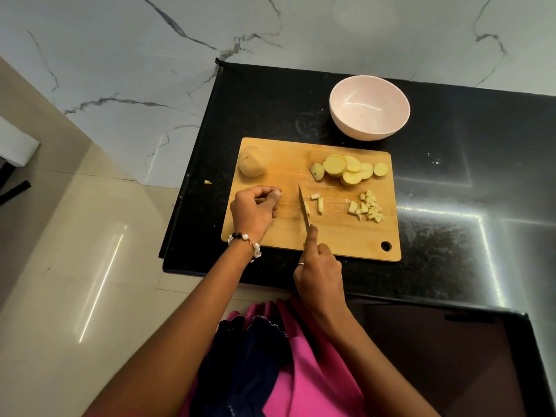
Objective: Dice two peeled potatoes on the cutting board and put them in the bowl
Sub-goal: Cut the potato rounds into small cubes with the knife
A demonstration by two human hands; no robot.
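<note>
A wooden cutting board (346, 236) lies on the black counter. A whole peeled potato (252, 165) rests at its far left corner. Round potato slices (349, 170) are stacked at the far right, and a pile of diced pieces (367, 207) lies below them. A few potato strips (318, 203) sit beside the knife (304, 207), whose tip points away from me. My right hand (319, 272) grips the knife handle. My left hand (255, 210) is curled on the board's left side, with a thin yellow sliver showing between its fingers. The pink bowl (369, 107) stands behind the board, with nothing visible inside.
The black counter (451, 191) continues to the right and ends just left of the board. A small potato scrap (207, 182) lies near that left edge. A marble wall rises behind. Tiled floor (75, 251) lies to the left.
</note>
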